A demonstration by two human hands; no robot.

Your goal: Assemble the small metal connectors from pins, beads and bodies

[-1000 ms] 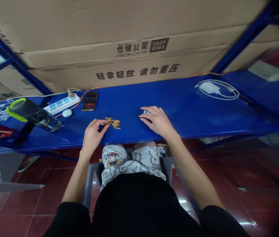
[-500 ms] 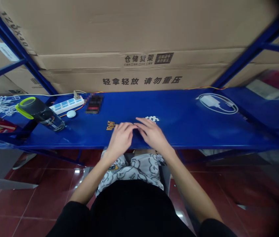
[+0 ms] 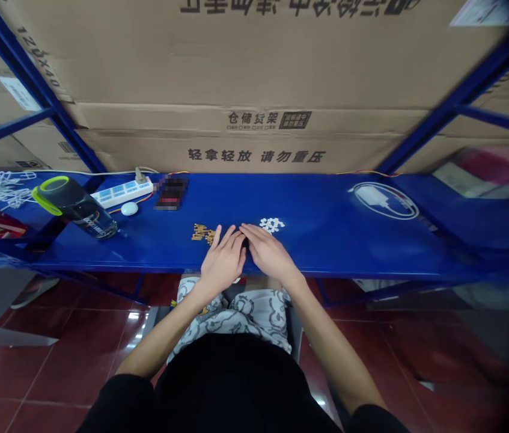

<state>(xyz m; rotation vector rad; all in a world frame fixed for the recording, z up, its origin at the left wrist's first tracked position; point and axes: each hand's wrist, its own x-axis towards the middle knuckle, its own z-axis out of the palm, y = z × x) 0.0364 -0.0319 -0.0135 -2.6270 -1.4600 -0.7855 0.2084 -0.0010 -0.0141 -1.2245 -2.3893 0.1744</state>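
My left hand [image 3: 224, 260] and my right hand [image 3: 267, 252] rest side by side on the blue shelf [image 3: 317, 240], fingertips touching near the middle. Their fingers lie fairly flat and close together; whether a small piece sits between the fingertips is hidden. A heap of small gold-brown parts [image 3: 203, 233] lies just left of my left hand's fingers. A small cluster of white parts [image 3: 271, 225] lies just beyond my right hand.
A dark bottle with a green lid [image 3: 73, 206] lies at the left, beside a white power strip [image 3: 121, 191], a small white oval [image 3: 129, 208] and a dark blurred device [image 3: 170, 191]. A white charger with coiled cable [image 3: 383, 199] sits at right. Cardboard boxes [image 3: 254, 90] stand behind.
My hands came together at the shelf's middle: the left moved right from the gold parts, the right drew left off the white parts, which now show uncovered.
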